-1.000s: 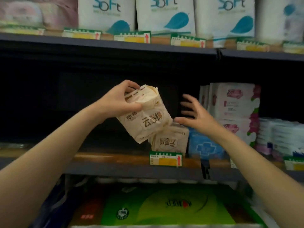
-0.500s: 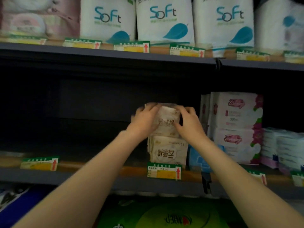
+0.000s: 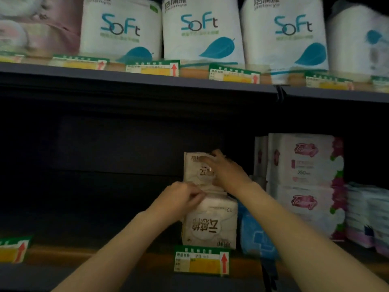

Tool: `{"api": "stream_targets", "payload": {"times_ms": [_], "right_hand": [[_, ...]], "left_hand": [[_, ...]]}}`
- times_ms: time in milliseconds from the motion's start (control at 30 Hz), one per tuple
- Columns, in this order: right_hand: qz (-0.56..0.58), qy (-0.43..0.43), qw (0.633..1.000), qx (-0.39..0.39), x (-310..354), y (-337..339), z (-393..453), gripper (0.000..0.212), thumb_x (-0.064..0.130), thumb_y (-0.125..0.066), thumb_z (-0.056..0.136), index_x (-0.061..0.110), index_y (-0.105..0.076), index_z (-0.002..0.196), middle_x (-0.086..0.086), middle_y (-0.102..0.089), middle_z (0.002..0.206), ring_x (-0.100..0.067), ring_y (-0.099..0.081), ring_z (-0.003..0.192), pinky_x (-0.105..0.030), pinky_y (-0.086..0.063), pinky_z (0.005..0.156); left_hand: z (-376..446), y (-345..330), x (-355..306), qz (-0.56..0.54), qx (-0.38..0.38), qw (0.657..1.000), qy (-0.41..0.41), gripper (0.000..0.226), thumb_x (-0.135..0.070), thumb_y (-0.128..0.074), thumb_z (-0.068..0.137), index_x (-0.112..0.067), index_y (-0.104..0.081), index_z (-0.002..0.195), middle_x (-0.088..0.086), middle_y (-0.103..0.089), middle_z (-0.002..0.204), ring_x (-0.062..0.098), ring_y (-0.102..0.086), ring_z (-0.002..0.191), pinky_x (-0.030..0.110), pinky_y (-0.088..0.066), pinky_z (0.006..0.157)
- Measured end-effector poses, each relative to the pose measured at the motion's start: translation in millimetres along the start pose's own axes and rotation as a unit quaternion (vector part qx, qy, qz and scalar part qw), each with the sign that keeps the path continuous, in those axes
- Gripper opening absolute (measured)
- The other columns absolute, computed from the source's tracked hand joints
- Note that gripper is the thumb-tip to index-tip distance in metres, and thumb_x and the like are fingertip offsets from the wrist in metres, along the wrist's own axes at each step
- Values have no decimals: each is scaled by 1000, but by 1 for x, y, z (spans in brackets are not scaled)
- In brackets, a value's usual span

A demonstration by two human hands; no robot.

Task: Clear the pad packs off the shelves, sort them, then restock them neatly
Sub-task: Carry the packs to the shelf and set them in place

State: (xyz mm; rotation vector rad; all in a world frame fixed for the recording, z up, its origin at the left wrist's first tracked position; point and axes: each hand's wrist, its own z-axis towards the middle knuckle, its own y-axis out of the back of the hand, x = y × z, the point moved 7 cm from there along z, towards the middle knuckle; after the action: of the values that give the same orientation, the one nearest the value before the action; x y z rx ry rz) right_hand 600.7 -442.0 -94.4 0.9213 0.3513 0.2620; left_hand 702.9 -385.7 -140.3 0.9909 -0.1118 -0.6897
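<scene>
While both hands work at the stack: two beige pad packs sit one on the other at centre frame, on the middle shelf (image 3: 130, 252).
Right hand (image 3: 226, 170): fingers curled over the top right corner and front of the upper beige pack (image 3: 196, 168), gripping it; the thumb side is hidden, so how far round it wraps cannot be told.
Left hand (image 3: 182, 198): fingers bent, pinching at the seam where the upper pack meets the lower beige pack (image 3: 210, 224); which of the two it pinches is unclear.
Upper beige pack: upright, its print right way up, resting on top of the lower one.
Lower beige pack: standing on the shelf board, its print upside down, just behind a green and yellow price tag (image 3: 202, 261).
Blue pack (image 3: 255, 234): just right of the lower beige pack, touching or nearly so, partly behind the right forearm.
White and pink packs (image 3: 303, 182): stacked at right of frame, right of the blue one.
Pale packs (image 3: 368, 216): lower stack at the far right edge, blurred.
Middle shelf, left part: dark, with another price tag (image 3: 14, 249) at the lower left edge.
Top shelf (image 3: 147, 77): three white paper roll bundles (image 3: 202, 30) marked "Soft" across the upper frame, a pinkish bundle (image 3: 37, 24) at upper left, price tags along the rail.
</scene>
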Motion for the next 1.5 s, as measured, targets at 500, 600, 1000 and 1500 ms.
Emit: {"api": "stream_targets", "payload": {"times_ms": [500,600,1000,1500], "right_hand": [[137,2,990,36,-24,-21,21,55,23,-49,97,37,-28,146,3,2,159,-23,-17,142,-32,-29,112],[223,-2,975,-23,-9,10,-12,57,26,-55,94,31,-31,145,-5,-9,157,-25,-18,142,-34,-21,114],[321,18,946,-31,58,-37,-311,38,34,-49,90,7,-55,116,1,-48,109,-2,-46,98,-12,-36,83],[201,9,798,569,157,-354,-527,55,23,-45,98,22,-24,148,-1,-22,155,-22,-30,137,-37,-32,109]], "left_hand": [[9,-15,18,14,65,995,75,31,-37,-47,95,-18,-71,96,1,-67,96,14,-63,85,37,-52,81],[7,-15,15,25,71,994,84,32,-36,-43,97,-18,-69,101,2,-66,98,15,-61,84,36,-51,78],[-231,-22,-81,-15,-186,975,-121,27,-10,-47,82,-4,-64,102,15,-60,103,26,-51,96,37,-39,80],[-468,-367,-52,29,494,859,130,57,-15,-52,93,-11,-28,144,11,-25,152,29,-29,138,42,-24,113]]}}
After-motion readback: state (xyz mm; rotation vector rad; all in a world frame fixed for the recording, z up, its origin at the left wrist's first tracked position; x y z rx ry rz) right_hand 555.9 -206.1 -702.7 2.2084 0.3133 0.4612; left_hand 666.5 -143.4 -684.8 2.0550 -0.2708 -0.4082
